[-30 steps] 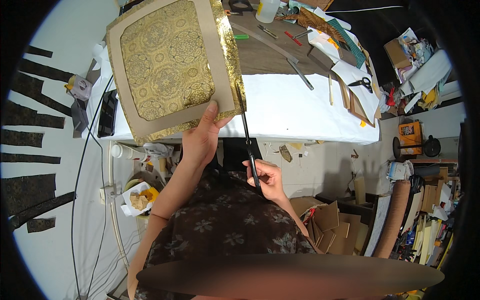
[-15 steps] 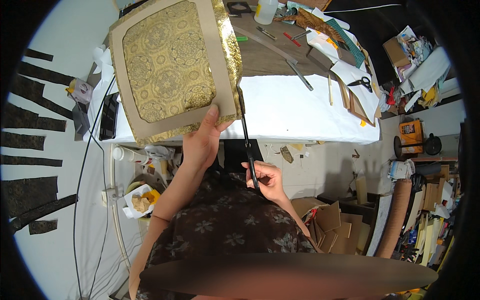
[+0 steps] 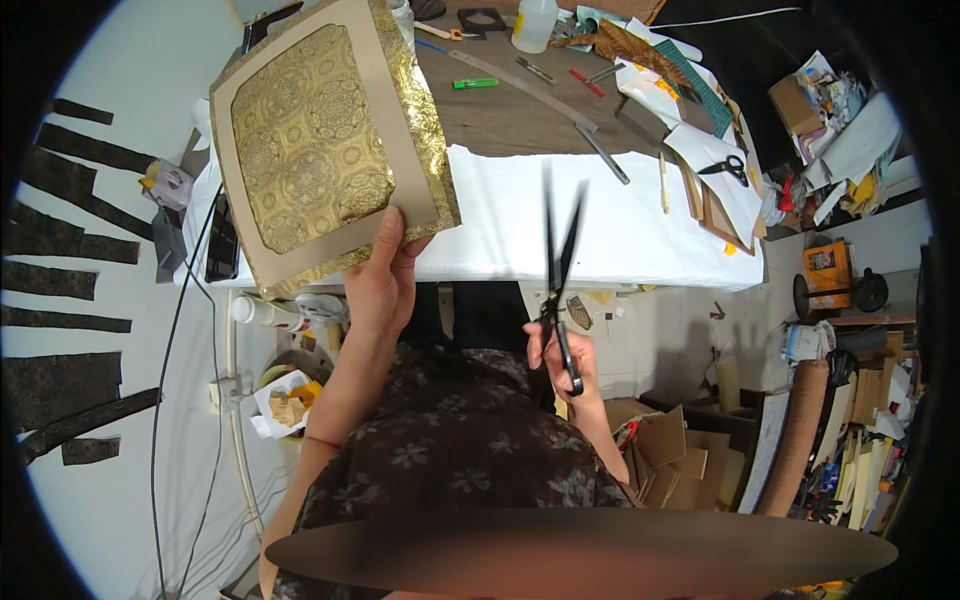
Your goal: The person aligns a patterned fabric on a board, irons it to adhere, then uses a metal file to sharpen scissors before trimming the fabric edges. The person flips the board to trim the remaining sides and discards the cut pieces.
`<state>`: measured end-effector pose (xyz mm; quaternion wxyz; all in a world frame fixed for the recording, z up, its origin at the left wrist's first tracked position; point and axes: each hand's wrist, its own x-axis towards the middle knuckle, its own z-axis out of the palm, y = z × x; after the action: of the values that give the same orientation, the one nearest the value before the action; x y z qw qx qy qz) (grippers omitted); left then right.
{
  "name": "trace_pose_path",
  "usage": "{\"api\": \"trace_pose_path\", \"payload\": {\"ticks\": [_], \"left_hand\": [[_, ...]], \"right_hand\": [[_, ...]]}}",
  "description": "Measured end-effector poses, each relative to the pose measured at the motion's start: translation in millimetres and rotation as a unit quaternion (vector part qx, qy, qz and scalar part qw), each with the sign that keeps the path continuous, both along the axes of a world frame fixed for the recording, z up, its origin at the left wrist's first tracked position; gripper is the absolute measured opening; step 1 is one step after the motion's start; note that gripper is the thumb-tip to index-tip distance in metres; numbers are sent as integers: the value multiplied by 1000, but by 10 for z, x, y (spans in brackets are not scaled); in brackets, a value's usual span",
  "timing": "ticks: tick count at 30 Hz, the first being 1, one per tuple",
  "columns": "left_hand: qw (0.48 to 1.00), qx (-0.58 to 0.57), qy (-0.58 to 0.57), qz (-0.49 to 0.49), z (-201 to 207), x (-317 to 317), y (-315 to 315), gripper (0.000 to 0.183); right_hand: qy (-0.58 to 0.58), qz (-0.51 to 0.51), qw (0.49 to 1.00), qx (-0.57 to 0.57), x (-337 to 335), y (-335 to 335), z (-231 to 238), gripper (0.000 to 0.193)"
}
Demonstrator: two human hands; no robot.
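My left hand [image 3: 384, 275] grips the lower edge of a gold patterned fabric panel [image 3: 310, 140], thumb on its front. A flat beige border [image 3: 408, 165] frames the panel's brocade centre, and shiny gold fabric sticks out past that border, widest on the right side. The panel is held up at a tilt over the table's left part. To its right, my right hand [image 3: 568, 362] is closed round the handles of a pair of black scissors [image 3: 560, 275]. Their blades point away from me, spread apart and touching nothing; one is blurred.
A white-covered table [image 3: 500, 230] lies ahead. On its brown far part are a metal ruler [image 3: 520, 88], a green cutter [image 3: 475, 83] and a clear bottle [image 3: 534, 25]. Other black scissors [image 3: 730, 168] rest on paper at right. Cardboard [image 3: 662, 445] is stacked low on the right.
The scissors have come away from the panel's right edge, moving right, and their blades have spread. My left hand has shifted the panel slightly left.
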<state>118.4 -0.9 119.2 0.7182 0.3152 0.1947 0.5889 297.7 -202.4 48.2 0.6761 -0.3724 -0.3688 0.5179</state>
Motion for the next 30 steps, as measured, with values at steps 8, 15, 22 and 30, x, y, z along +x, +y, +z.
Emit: {"api": "trace_pose_path", "payload": {"ticks": [8,15,22,30], "left_hand": [[999,-2,-1,-33,79,46,-50,34],[994,-2,17,-105,-37,35,-236,37],[996,-28,29,-78,-7,-79,-245,35],[994,-69,21,-84,8,-113,-211,33]], "right_hand": [[-7,-59,997,-44,-188,187,193,47],[16,-124,992,19,-203,1075,817,39],[-83,-115,989,50,11,1285,791,40],[-136,-83,986,53,204,1265,539,42]]}}
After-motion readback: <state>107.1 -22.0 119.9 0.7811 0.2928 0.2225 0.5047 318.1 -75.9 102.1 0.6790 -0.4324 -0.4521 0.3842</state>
